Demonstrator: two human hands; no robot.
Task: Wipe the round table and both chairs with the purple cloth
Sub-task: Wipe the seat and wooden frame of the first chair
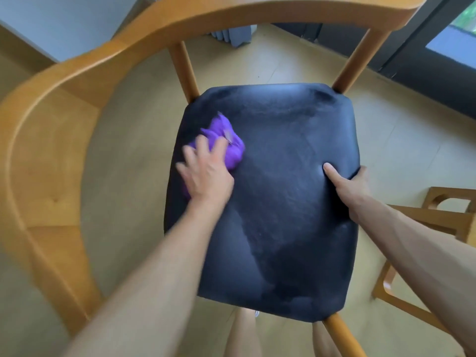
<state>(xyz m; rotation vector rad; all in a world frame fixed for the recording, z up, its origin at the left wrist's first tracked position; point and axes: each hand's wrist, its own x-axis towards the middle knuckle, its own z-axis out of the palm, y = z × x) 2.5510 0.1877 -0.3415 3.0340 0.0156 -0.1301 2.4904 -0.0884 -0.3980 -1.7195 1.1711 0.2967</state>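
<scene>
Forearms reached down over black seat [278,202] of wooden chair [64,104]. Left hand [206,173] lay on purple cloth [229,145], fingers spread and bent over bunched fabric, pressing it to seat's left part; hand blurred. Right hand [347,181] clamped seat's right edge, thumb on top, fingers wrapped under. Second chair [448,217] stood at right on pale floor [134,161]
</scene>
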